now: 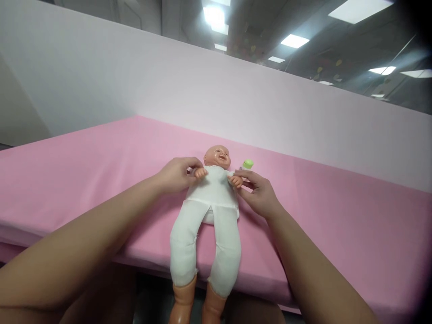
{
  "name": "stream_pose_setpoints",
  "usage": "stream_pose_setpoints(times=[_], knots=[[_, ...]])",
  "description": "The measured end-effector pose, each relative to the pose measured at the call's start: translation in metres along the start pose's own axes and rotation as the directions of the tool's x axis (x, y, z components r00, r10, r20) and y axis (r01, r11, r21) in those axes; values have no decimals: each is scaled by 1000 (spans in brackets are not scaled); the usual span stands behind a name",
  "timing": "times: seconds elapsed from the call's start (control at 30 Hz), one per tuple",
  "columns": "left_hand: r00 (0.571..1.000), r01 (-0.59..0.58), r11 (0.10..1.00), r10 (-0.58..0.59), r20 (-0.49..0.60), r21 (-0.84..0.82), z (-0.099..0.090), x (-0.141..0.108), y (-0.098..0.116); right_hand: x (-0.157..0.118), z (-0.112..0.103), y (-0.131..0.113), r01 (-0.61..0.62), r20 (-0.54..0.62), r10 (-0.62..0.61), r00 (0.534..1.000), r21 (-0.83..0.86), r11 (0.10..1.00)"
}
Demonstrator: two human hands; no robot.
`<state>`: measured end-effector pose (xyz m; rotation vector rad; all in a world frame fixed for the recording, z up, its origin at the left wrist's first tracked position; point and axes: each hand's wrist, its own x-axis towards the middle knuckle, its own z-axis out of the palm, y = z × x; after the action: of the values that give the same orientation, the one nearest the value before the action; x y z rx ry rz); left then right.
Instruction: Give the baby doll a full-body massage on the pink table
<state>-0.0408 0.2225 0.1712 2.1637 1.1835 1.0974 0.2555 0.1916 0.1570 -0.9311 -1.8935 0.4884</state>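
A baby doll [216, 189] in a white cloth top and white trousers lies on its back, head toward the wall. Its lower legs hang over the front edge of the pink-covered surface [101, 189]. My left hand [178, 174] is closed around the doll's arm on the left side, the fingers partly hidden behind it. On the other side, my right hand [258, 192] grips the doll's other arm near its small hand, thumb below and fingers above. Both doll hands rest up by its chest.
Just beyond my right hand is a small item with a bright green top [248, 164], its lower part mostly hidden. A pale partition wall [236, 103] rises behind the pink surface. Ceiling lights show above it.
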Motion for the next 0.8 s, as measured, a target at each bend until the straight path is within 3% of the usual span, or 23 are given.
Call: stream_pose_setpoints(times=[0.1, 0.2, 0.3, 0.43, 0.53, 0.6, 0.67, 0.73, 0.8], knots=[[982, -140, 959, 102, 158, 248, 4, -3, 11, -2, 5, -2, 109, 124, -88, 988, -168, 980], [959, -220, 926, 148, 241, 306, 4, -2, 10, -2, 6, 0, 154, 216, -103, 971, -233, 960], [958, -240, 916, 169, 231, 323, 6, -1, 6, -3, 11, 0, 180, 232, -116, 966, -274, 945], [987, -142, 946, 115, 109, 293, 11, -1, 1, -2, 20, 5, 122, 82, -103, 991, -287, 950], [997, 33, 994, -25, -78, 104, 9, 1, -6, 2, 14, 20, -67, -141, 47, 989, -146, 987], [970, 137, 987, -151, -188, -84, 4, 5, -15, 5, 3, 36, -213, -279, 211, 937, 24, 977], [927, 212, 934, -285, -242, -287, -3, 10, -27, 7, -13, 55, -314, -367, 371, 853, 205, 927], [854, 292, 825, -453, -256, -485, -10, 16, -43, 7, -28, 75, -390, -377, 509, 774, 350, 852], [750, 361, 686, -616, -240, -632, -16, 21, -58, 5, -38, 92, -482, -378, 631, 677, 420, 769]])
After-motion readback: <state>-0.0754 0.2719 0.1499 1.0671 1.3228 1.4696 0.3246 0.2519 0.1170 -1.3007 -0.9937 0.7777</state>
